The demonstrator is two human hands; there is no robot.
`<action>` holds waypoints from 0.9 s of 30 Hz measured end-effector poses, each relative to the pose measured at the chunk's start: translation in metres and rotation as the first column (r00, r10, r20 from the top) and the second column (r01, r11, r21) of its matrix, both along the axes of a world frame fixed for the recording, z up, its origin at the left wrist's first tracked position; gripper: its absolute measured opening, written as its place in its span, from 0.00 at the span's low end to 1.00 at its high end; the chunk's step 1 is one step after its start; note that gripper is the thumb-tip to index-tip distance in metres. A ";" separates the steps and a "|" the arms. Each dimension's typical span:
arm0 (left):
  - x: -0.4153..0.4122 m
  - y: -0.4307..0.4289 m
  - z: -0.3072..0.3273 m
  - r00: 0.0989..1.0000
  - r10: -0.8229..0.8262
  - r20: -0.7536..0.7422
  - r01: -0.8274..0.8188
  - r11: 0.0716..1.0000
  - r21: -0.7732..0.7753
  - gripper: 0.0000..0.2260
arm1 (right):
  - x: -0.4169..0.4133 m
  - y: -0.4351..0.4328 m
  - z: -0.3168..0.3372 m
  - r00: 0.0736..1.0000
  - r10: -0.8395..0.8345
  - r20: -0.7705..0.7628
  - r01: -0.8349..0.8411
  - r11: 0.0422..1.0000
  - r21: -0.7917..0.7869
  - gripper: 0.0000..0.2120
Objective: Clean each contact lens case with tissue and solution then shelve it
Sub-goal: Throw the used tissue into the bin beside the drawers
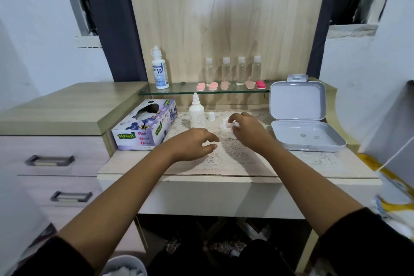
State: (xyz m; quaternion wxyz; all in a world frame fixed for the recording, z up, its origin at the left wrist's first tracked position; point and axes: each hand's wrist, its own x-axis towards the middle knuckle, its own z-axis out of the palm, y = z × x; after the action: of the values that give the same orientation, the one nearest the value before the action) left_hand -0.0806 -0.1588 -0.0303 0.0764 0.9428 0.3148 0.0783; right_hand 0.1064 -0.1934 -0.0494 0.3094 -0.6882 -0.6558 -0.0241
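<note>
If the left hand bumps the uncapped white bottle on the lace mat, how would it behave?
The white bottle is tall and narrow, so it probably tips easily. Its cap stands beside it, so it may spill. It looks plastic, likely light.

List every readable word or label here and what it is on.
"Mysoft": front of the tissue box.
"Soft Facial Tissue": same front.
"REAM EYE": white bottle on the glass shelf; the word's start turns out of view.
Fine print on that bottle: too blurred to read.
</note>
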 end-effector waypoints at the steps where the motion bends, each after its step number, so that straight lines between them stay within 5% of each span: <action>1: -0.004 -0.004 0.000 1.000 -0.001 -0.003 0.001 1.000 0.001 0.15 | -0.003 0.000 0.001 1.000 0.013 0.011 -0.013 1.000 -0.005 0.13; 27: -0.124 -0.064 -0.017 0.997 0.082 -0.007 -0.081 0.995 0.058 0.14 | -0.142 0.013 0.021 0.907 0.384 0.170 -0.382 0.923 -0.049 0.13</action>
State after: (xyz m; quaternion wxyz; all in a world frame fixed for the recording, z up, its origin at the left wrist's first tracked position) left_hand -0.2047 -0.2231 -0.0474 0.0443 0.9314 0.3509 0.0859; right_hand -0.0355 -0.1807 -0.0284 0.2434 -0.5436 -0.8030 -0.0190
